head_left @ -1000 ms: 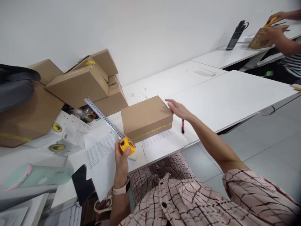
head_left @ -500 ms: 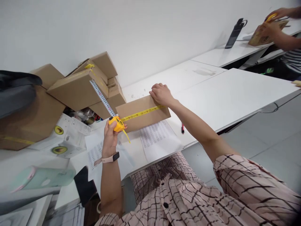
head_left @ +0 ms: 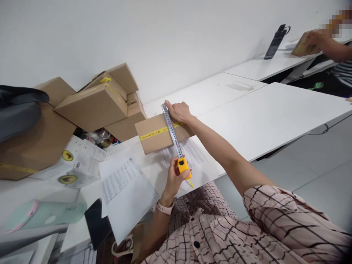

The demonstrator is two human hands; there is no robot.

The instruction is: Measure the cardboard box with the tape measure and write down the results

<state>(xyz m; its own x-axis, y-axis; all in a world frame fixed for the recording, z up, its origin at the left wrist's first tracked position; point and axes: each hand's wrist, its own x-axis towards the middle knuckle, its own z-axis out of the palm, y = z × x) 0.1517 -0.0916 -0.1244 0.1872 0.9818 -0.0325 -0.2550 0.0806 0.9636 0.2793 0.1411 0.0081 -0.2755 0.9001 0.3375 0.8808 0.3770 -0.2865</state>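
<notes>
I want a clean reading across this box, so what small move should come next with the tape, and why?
Probably ease the tape case down so the blade lies flat on the box: the right hand holds the blade's end at the far edge, while the left hand holds the case beyond the near edge, seemingly raised.

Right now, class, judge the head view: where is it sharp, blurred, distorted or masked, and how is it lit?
Head view: soft, even light, faint shadows, no glare; the tape measure in the left hand and the box are sharp; the mint object at lower left is blurred; the frame tilts; a pixelated patch sits top right.
</notes>
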